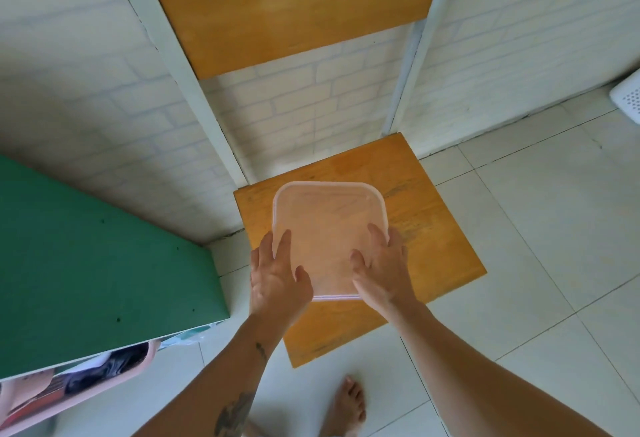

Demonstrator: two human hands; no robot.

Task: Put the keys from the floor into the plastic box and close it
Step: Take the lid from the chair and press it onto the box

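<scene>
Keys are not visible anywhere on the pale floor tiles [540, 239]; whether they lie inside the box cannot be told through its cloudy plastic. The plastic box [329, 228] sits on the wooden chair seat [433, 228], toward the seat's 9 o'clock side, with its translucent lid [325, 215] lying flat on top and its rim showing all round.

Both hands rest on the lid's near edge. The left hand [277, 284] lies at the box's 7 o'clock corner, fingers spread and flat, thumb stretched across the lid. The right hand [381, 274] lies at the 5 o'clock corner, fingers likewise splayed and pressed down on the lid, the outer fingers spilling over the box's right rim. Neither hand curls round anything; both are flat and wide on the lid.

The chair's backrest [291, 3] rises at 12 o'clock, with 2 pale metal uprights framing a white brick-patterned wall [294, 107] behind it. At 9 o'clock from the box a green slab [97, 256] stands close beside the seat, just apart from the left hand, with patterned fabric [86, 377] beneath it at 8 o'clock. At 2 o'clock, well apart at the frame's edge, sits a white perforated object [628, 97]. At 6 o'clock, a bare foot [346, 405] stands on the tiles between the 2 forearms.
</scene>
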